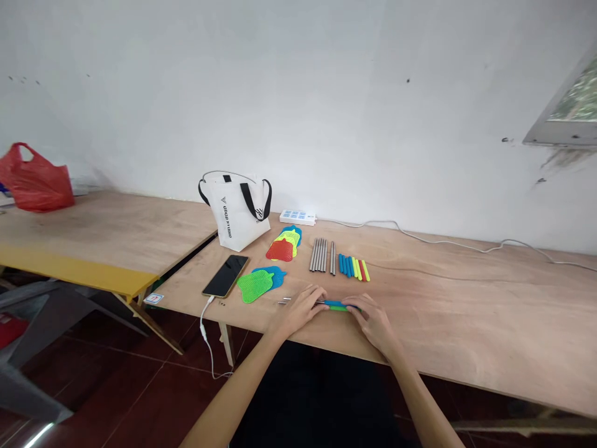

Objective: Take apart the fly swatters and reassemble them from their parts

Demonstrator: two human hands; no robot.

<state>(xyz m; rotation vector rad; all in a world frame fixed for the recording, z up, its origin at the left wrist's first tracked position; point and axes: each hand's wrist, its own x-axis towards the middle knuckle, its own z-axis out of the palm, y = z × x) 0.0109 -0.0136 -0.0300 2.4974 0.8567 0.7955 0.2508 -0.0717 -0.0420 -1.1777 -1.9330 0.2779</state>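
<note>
Both my hands rest on the plywood table [466, 311] near its front edge. My left hand [301, 310] lies with fingers curled over a thin metal rod [285, 302] that sticks out to its left. My right hand [370, 318] is closed on the end of a blue and green plastic handle [336, 305] that spans between the hands. Just beyond lie a row of metal rods [321, 255], a row of coloured handles [353, 267], a green swatter head [255, 285] on a blue one, and a stack of red, yellow and blue swatter heads [284, 244].
A black phone [226, 275] on a white cable lies left of the swatter heads. A white tote bag [237, 208] and a white power strip [297, 217] stand by the wall. A second table [93, 230] at left carries a red plastic bag [35, 180].
</note>
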